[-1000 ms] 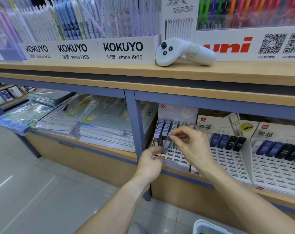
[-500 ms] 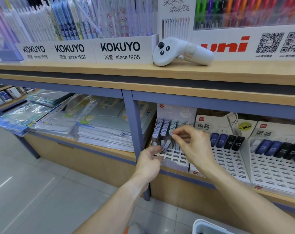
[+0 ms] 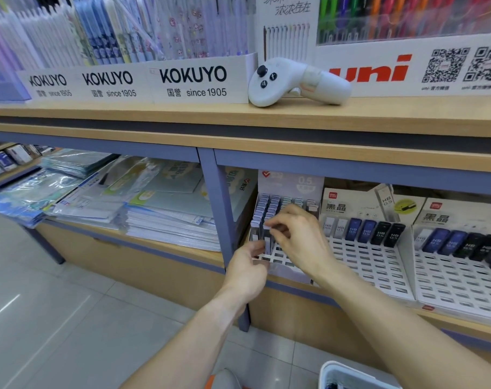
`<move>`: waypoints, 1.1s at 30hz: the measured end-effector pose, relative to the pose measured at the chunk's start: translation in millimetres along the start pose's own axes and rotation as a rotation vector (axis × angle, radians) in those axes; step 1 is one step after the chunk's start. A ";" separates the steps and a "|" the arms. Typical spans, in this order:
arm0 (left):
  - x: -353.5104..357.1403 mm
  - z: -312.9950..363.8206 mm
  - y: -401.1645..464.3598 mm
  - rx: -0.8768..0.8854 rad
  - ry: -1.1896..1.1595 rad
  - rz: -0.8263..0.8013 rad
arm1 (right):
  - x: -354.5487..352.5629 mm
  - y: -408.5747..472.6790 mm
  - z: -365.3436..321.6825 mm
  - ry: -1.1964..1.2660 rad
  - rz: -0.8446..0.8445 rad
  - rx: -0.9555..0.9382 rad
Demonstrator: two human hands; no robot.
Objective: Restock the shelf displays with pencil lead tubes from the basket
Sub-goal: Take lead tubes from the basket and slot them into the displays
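both hands meet at the front of a white slotted rack [image 3: 280, 258] on the lower shelf [image 3: 351, 287]. the right hand [image 3: 300, 240] has its fingers curled and pinches a lead tube [image 3: 267, 242] by its top, standing it upright at the front of the rack's second row from the left. the left hand [image 3: 248, 272] sits just below and to the left of the right one, fingers curled against the rack's front edge beside the tube's lower end; whether it grips the tube or only steadies the rack cannot be told. behind the right hand stand rows of tubes [image 3: 269, 209] already in the rack. to the right of the hands two more racks hold dark and blue tubes [image 3: 373, 233]. to the left of the hands lie stacked folders [image 3: 154, 203]. above the hands, on the upper shelf [image 3: 182, 112], lies a white controller [image 3: 297, 81]. below the right forearm shows the rim of the basket [image 3: 348, 373].
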State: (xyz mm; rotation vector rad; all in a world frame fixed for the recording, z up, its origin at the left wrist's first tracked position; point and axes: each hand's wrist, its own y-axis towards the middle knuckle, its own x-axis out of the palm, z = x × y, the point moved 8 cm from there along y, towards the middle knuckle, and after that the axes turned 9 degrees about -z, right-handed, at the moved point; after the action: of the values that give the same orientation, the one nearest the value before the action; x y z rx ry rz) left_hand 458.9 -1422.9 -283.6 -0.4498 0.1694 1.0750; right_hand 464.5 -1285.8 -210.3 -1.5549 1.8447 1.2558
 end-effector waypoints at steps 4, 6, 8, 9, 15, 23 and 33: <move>-5.2 5.4 -5.2 0.031 0.022 0.047 | -3.7 -6.2 -7.4 0.011 -0.032 -0.018; -4.5 16.8 -16.0 0.103 0.101 0.080 | -14.0 -27.7 -9.1 0.051 -0.018 -0.016; 10.0 29.3 -29.2 0.205 0.210 0.030 | -24.1 -69.2 1.9 0.122 0.010 0.065; 22.3 31.8 -35.1 0.250 0.270 -0.024 | -25.9 -96.6 12.6 0.162 0.019 0.128; 136.1 -28.2 -59.7 0.186 0.759 -0.473 | 23.6 -286.3 115.4 0.245 -0.230 0.614; 263.6 -143.0 -85.5 0.016 0.886 -0.757 | 83.0 -416.6 191.0 0.233 -0.593 0.971; 331.0 -213.2 -77.9 0.012 0.924 -0.768 | 104.2 -436.6 217.8 0.066 -0.805 0.922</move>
State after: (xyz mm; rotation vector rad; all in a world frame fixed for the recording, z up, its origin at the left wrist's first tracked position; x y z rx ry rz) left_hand 701.4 -1278.4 -568.8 -0.8881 0.7492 0.0530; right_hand 791.3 -1147.7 -561.0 -1.4858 1.2552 -0.0332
